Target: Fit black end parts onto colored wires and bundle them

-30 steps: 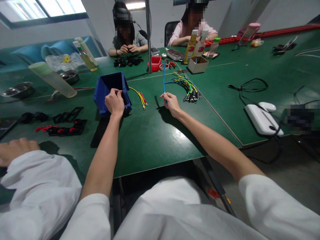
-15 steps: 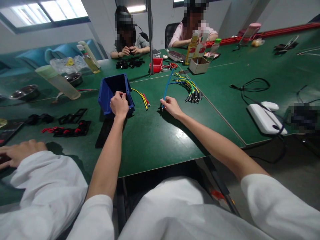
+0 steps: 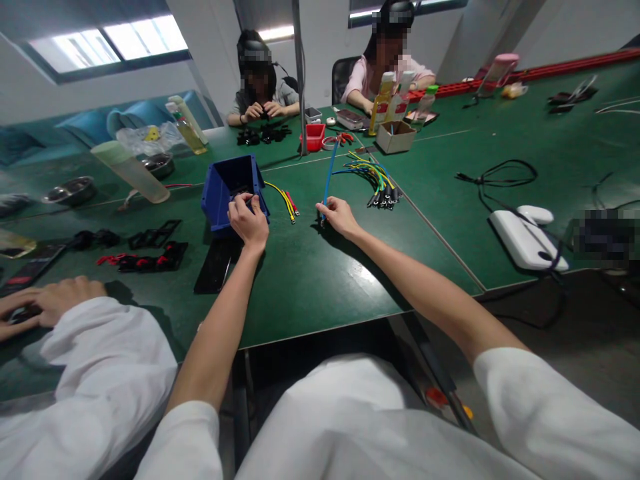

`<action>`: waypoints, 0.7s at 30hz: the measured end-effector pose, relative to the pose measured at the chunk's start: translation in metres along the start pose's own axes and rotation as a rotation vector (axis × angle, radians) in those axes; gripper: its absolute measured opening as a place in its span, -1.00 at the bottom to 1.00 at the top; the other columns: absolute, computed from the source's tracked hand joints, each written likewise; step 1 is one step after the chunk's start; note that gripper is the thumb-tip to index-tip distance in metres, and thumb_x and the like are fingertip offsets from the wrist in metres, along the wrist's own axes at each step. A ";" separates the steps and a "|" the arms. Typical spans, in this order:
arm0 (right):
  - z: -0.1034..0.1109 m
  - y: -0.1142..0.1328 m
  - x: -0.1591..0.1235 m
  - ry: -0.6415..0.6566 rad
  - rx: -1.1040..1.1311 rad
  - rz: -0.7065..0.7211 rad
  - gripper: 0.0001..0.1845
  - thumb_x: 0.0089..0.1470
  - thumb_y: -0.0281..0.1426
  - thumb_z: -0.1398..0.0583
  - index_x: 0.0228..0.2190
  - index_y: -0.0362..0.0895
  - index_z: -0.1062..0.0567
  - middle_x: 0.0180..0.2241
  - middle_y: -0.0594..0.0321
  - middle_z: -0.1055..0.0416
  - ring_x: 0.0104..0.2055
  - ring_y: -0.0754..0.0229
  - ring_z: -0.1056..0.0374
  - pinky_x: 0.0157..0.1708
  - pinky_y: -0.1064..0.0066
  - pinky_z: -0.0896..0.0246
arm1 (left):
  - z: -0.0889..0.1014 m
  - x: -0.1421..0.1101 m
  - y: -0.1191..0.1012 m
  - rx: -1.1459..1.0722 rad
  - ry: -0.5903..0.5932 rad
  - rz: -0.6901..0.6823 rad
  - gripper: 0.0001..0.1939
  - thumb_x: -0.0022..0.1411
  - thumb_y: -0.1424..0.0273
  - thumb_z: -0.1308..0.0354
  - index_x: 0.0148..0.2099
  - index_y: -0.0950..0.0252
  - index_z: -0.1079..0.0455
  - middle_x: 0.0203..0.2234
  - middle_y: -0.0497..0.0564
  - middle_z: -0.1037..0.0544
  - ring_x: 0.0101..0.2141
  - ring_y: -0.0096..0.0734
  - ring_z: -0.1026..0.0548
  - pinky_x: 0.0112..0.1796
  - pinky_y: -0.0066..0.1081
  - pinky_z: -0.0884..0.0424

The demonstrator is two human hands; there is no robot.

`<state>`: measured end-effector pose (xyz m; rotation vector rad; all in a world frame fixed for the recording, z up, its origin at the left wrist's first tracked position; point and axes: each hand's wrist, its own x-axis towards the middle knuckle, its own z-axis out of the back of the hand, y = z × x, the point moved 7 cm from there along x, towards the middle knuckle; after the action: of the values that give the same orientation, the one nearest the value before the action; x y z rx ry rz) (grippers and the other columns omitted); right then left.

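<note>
- Head view: the blue wire (image 3: 330, 177) stands mid-frame, tilted slightly right, its lower end in the right hand (image 3: 339, 217).
- Right thumb and forefinger are pressed together, pinching that wire just above the green table (image 3: 295, 287).
- Left hand (image 3: 249, 220), left of centre, is at the near right edge of the blue bin (image 3: 216, 197), fingers curled, thumb close to them; cannot tell whether anything is between them.
- Compared with half a second ago, it's shifted a touch right and nearer across the bin, and more of the black slab (image 3: 213, 267) below shows!
- Right of the blue wire, the wire bundle (image 3: 374, 175) lies fanned out; yellow wires (image 3: 287, 200) sit beside the bin.
- Upper right of centre, the yellow bottle (image 3: 381, 107) wears a red label, its print too small to read.
</note>
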<state>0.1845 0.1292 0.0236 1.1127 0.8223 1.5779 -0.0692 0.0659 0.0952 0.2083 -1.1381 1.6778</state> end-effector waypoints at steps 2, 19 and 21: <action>0.001 -0.001 0.000 -0.006 0.002 -0.003 -0.62 0.03 -0.03 -0.17 -0.47 -0.11 -0.39 -0.59 0.36 -0.29 -0.51 0.26 -0.22 -0.43 0.43 -0.07 | -0.002 -0.007 -0.005 -0.034 0.015 -0.023 -0.74 0.37 0.22 0.05 -0.12 0.25 -0.36 -0.15 0.17 -0.49 -0.04 -0.17 -0.41 0.04 -0.26 -0.24; -0.001 -0.001 0.001 -0.014 -0.062 -0.001 -0.67 -0.01 -0.11 -0.22 -0.44 -0.10 -0.33 -0.55 0.38 -0.28 -0.49 0.27 -0.19 -0.42 0.41 -0.05 | -0.056 -0.055 -0.012 -0.352 0.365 0.050 -0.76 0.34 0.21 -0.01 -0.32 0.20 -0.36 -0.45 -0.01 -0.55 -0.38 -0.35 -0.50 -0.28 -0.41 -0.31; -0.001 -0.001 0.000 -0.009 -0.044 -0.016 -0.66 -0.02 -0.10 -0.23 -0.39 -0.10 -0.33 -0.57 0.41 -0.25 -0.51 0.28 -0.17 -0.44 0.42 -0.04 | -0.059 -0.055 -0.009 -0.371 0.381 0.064 -0.76 0.33 0.21 -0.02 -0.32 0.21 -0.37 -0.45 -0.02 -0.55 -0.38 -0.36 -0.50 -0.27 -0.41 -0.32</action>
<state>0.1841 0.1297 0.0221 1.0789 0.7850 1.5694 -0.0157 0.0750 0.0350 -0.3701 -1.1440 1.4482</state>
